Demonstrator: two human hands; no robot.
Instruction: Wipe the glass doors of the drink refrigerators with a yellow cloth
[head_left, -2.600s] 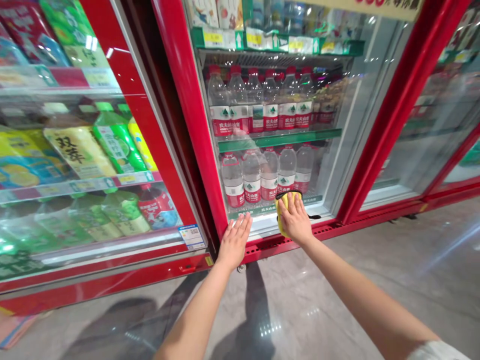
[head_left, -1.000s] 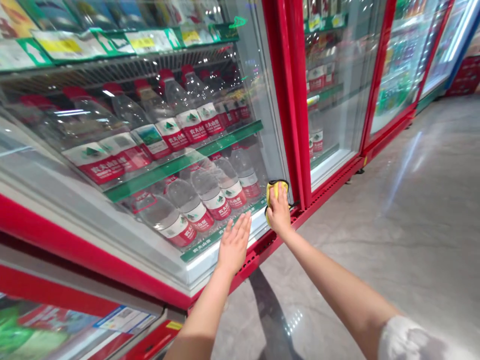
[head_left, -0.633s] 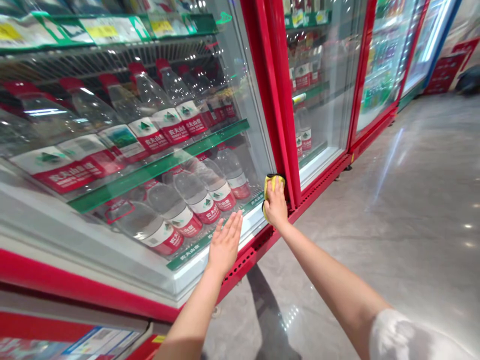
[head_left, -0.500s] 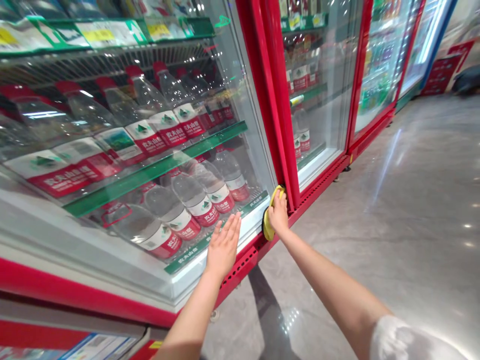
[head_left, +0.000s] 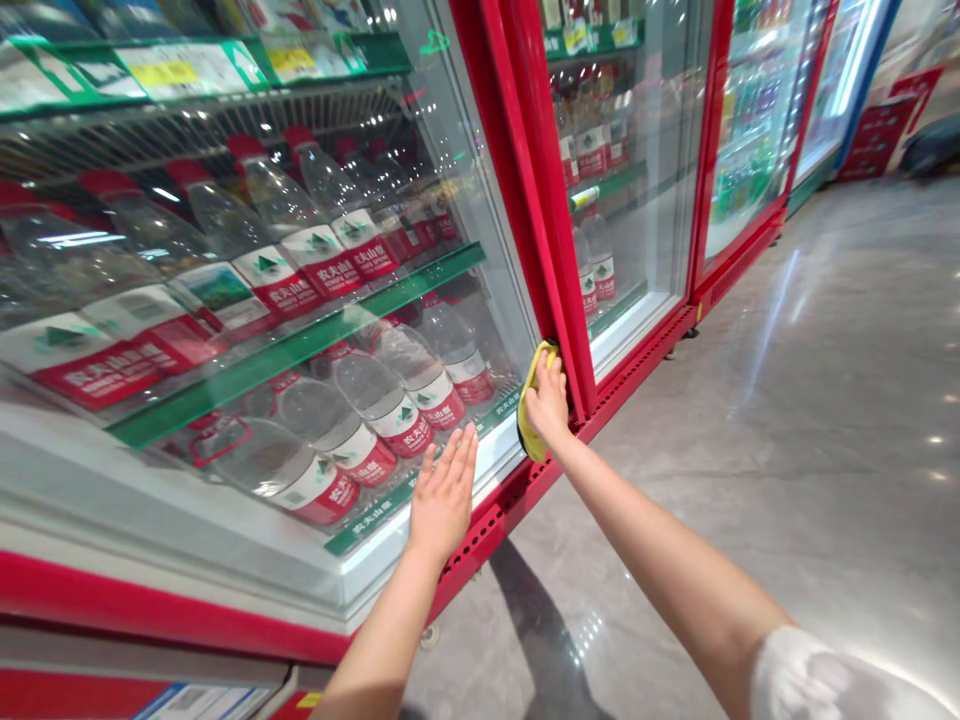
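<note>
My right hand presses a yellow cloth with a dark edge against the lower corner of a glass fridge door, beside its red frame. The fingers lie bent over the cloth. My left hand is flat, fingers stretched out, at the bottom of the glass, near the white lower door strip. It holds nothing. Behind the glass stand several water bottles with red and white labels, on two levels. A green shelf edge runs between the levels.
More glass-door fridges with red frames stand in a row to the right. Below the doors runs a red perforated base. A shiny grey floor stretches to the right. Far off are red boxes.
My right hand and the cloth have slid a little up along the door's edge. The left hand stays nearly in place, and the view has shifted slightly.
</note>
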